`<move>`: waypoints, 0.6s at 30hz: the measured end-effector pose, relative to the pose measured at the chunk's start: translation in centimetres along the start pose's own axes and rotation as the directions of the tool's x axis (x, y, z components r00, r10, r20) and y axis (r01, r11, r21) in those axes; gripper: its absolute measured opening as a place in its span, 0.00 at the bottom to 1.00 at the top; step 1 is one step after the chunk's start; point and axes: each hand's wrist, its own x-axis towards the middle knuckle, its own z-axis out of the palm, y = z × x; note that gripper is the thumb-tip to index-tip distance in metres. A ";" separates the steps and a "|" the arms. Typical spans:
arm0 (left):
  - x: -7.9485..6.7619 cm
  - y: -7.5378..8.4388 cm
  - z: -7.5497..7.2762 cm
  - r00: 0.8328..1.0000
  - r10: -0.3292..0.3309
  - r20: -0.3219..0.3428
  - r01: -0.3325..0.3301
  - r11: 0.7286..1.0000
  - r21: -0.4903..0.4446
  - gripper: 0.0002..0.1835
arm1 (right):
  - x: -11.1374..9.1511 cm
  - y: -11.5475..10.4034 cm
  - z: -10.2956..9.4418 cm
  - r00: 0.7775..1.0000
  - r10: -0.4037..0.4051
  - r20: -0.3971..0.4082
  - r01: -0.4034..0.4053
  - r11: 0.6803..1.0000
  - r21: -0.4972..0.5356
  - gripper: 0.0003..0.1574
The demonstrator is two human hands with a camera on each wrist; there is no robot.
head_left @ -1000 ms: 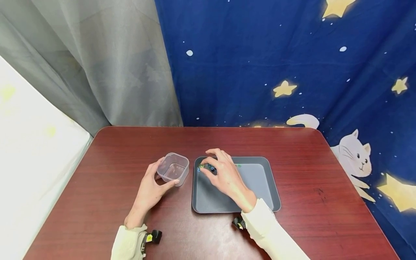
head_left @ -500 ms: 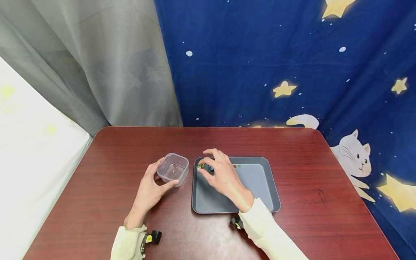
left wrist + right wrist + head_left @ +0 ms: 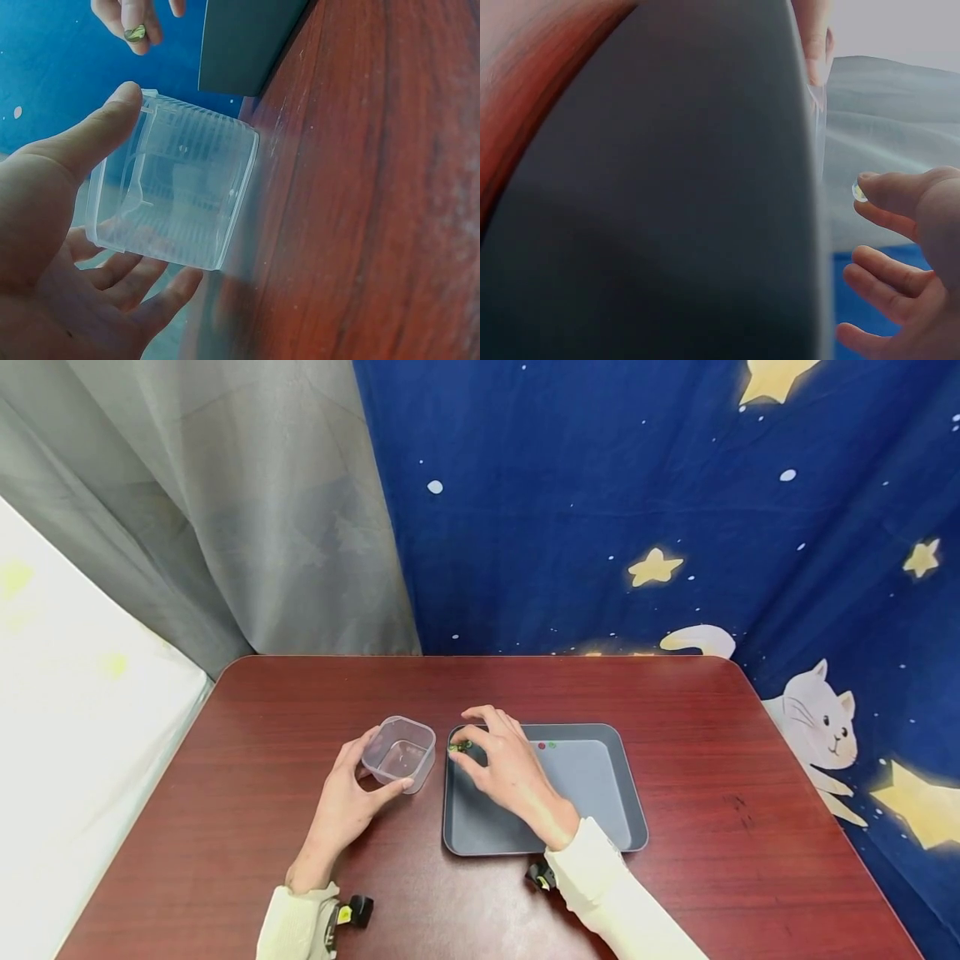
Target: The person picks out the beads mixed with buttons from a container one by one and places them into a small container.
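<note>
My left hand (image 3: 348, 802) holds a clear plastic container (image 3: 420, 774) by its sides, thumb on the near side and fingers round the other. Standing on the table, the square container is uncovered at the top. Between thumb and forefinger, my right hand (image 3: 510, 768) pinches a small glass marble (image 3: 135, 33) with yellow-green colour in it. That hand is above the left rim of the grey tray (image 3: 577, 793), a short way right of the container. A red marble (image 3: 542, 746) and a green marble (image 3: 552, 745) lie along the tray's far side. The hand hides part of the tray.
The tray and container stand side by side on a reddish-brown wooden table (image 3: 750, 777). A blue star-patterned curtain (image 3: 570, 527) and a grey curtain (image 3: 300, 527) hang behind the table's far edge.
My right hand has moved a little to the left with the marble, from over the tray's far left corner to its left rim. The left hand and container have stayed in place.
</note>
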 end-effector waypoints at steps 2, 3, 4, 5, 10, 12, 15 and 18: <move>0.0 0.0 0.1 1.000 0.002 -0.002 -0.002 1.000 0.000 0.51 | 0.0 0.0 0.0 1.000 -0.003 0.001 0.003 1.000 -0.007 0.06; 0.0 0.0 0.1 1.000 0.003 -0.002 -0.003 1.000 -0.001 0.51 | 0.0 -0.1 0.0 1.000 -0.003 0.001 0.003 1.000 -0.005 0.06; 0.0 0.0 0.1 1.000 0.004 -0.003 -0.004 1.000 -0.002 0.51 | 0.0 -0.1 0.1 1.000 -0.003 0.002 0.003 1.000 -0.001 0.06; 0.0 0.0 0.1 1.000 0.004 -0.002 -0.004 1.000 -0.003 0.51 | 0.0 -0.1 0.1 1.000 -0.004 0.001 0.004 1.000 0.003 0.06; 0.1 0.0 0.0 1.000 0.007 -0.004 -0.007 1.000 -0.014 0.51 | 0.1 -0.2 0.2 1.000 -0.013 -0.005 0.013 1.000 0.008 0.05; 0.1 0.0 0.0 1.000 0.006 -0.004 -0.006 1.000 -0.016 0.51 | 0.2 -0.2 0.3 1.000 -0.012 0.000 0.012 1.000 0.010 0.06; 0.1 -0.1 0.0 1.000 0.010 -0.002 -0.010 1.000 -0.015 0.51 | 0.2 -0.3 0.5 1.000 -0.001 0.015 0.001 1.000 0.016 0.06; 0.0 -0.1 0.1 1.000 0.012 -0.002 -0.012 1.000 -0.018 0.51 | 0.2 -0.4 0.6 1.000 0.008 0.025 -0.009 1.000 0.015 0.06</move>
